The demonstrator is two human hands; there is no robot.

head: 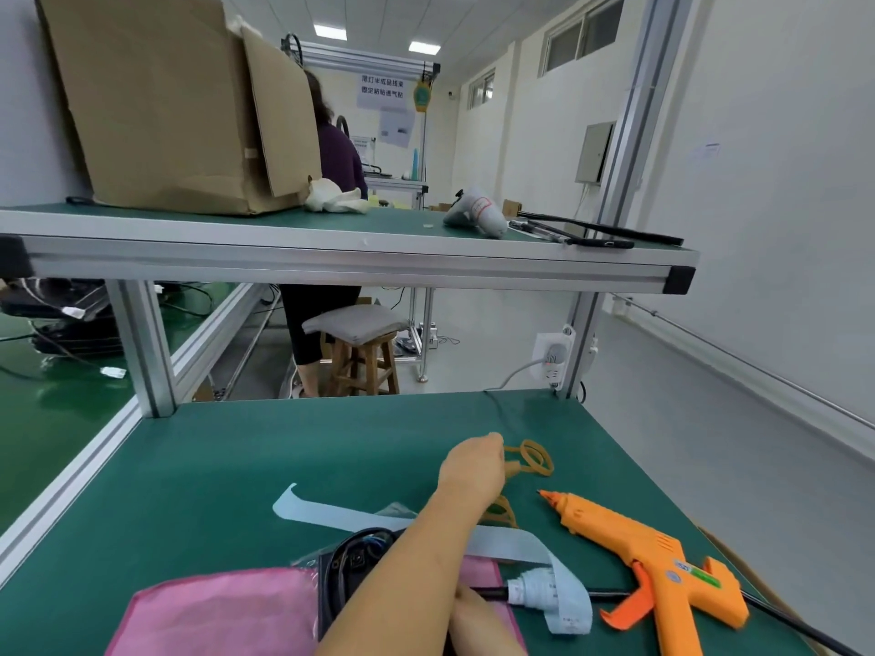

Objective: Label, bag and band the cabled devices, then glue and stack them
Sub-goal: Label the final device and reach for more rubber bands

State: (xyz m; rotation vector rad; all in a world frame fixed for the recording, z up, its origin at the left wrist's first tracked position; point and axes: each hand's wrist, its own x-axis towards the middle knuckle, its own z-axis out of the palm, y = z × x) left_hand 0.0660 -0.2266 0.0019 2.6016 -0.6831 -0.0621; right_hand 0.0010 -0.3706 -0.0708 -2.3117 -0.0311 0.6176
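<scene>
Pinches rubber bands [536, 459] with curled left hand [473, 462], near orange glue gun [651, 553]. Cannot tell right hand [473, 622] grip: mostly hidden under left forearm.

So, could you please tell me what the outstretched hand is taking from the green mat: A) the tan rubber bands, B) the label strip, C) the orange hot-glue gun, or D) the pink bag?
A: the left hand curls its fingers onto the tan rubber bands, while the orange hot-glue gun lies untouched nearby.
</scene>
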